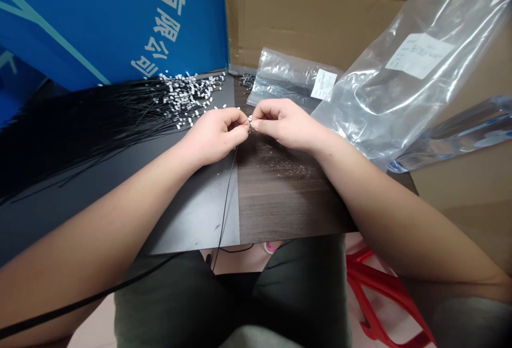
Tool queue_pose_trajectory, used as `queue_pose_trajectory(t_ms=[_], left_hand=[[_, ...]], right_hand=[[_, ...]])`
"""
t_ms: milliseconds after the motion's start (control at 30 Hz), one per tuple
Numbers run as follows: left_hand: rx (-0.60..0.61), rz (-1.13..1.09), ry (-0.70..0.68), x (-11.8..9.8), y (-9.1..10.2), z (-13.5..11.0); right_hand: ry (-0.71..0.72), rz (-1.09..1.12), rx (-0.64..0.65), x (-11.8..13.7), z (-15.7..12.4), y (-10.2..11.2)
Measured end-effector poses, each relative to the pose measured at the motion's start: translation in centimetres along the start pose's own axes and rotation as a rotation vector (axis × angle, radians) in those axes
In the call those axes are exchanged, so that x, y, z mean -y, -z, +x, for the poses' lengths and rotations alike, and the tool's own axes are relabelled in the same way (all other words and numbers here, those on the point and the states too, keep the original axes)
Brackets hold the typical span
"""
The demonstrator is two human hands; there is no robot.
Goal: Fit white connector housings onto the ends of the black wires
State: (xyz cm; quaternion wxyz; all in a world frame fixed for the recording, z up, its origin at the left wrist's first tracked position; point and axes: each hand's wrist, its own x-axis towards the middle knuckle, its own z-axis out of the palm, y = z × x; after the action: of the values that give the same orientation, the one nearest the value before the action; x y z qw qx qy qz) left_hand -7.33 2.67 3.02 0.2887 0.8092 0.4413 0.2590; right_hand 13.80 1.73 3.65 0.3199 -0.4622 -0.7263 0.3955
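Left hand (214, 136) and right hand (286, 123) pinch a thin black wire (226, 204) at the fingertips. Heap of white-tipped black wires (188, 95) lies close by on the table (280, 193).

A blue printed board (112, 23) and brown cardboard (312, 12) stand behind a dark woodgrain table (280, 199), with a red plastic stool (380, 294) below.

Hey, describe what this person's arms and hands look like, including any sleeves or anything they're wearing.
The left forearm and right forearm are bare, with no sleeve showing on either. The left hand and right hand are also bare, with no visible gloves, rings, watch or bracelet. Below them, the person wears dark olive-green trousers.
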Motion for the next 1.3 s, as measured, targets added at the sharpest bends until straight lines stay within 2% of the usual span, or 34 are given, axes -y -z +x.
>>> queue_pose_trajectory(t_ms=[600, 767, 933, 1300], left_hand=[[-0.007, -0.045, 0.047, -0.01, -0.06, 0.2], [-0.001, -0.155, 0.085, -0.05, 0.09, 0.29], [0.026, -0.175, 0.059, 0.08, 0.05, 0.22], [-0.005, -0.146, 0.032, 0.53, -0.18, 0.16]], right_hand=[[-0.011, -0.026, 0.013, 0.54, -0.15, -0.26], [0.015, -0.042, -0.056, 0.2, 0.02, -0.43], [0.029, -0.019, -0.067, -0.36, 0.28, -0.52], [0.022, -0.006, -0.083, -0.44, 0.32, -0.59]])
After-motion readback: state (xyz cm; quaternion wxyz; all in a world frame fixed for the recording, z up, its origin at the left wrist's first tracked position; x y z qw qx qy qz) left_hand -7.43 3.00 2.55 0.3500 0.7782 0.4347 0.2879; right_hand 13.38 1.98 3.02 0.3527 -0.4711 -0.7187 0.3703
